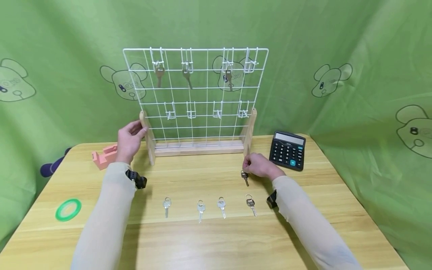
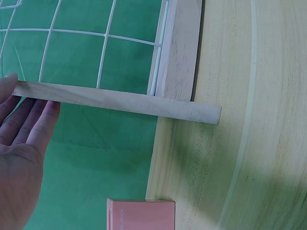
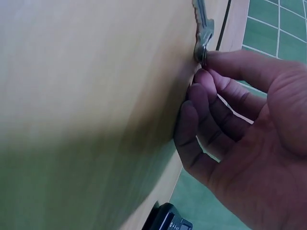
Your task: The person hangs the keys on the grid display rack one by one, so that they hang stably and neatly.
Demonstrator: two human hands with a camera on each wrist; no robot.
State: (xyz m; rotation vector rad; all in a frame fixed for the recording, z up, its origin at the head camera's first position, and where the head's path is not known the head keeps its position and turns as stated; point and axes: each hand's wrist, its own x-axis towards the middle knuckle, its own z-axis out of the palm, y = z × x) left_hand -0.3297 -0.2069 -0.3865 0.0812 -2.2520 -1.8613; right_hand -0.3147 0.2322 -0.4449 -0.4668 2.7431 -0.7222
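Observation:
A white wire grid rack [image 1: 207,88] stands in a wooden base, with hooks in two rows and three keys hanging from the upper row. My left hand [image 1: 129,140] holds the rack's left wooden side post [image 2: 115,101], thumb on one side and fingers on the other. Near the foot of the right post, my right hand [image 1: 259,165] pinches the ring of a key [image 3: 204,33] between thumb and fingertip. This key [image 1: 245,178] points toward the front of the table. Several more keys with rings lie in a loose row nearer the front, among them a silver key [image 1: 201,207].
A black calculator [image 1: 288,150] lies right of the rack. At the left are a pink tape dispenser [image 1: 104,156] and a green ring-shaped roll [image 1: 68,210]. Green curtain [image 1: 354,48] hangs behind the wooden table [image 1: 202,247].

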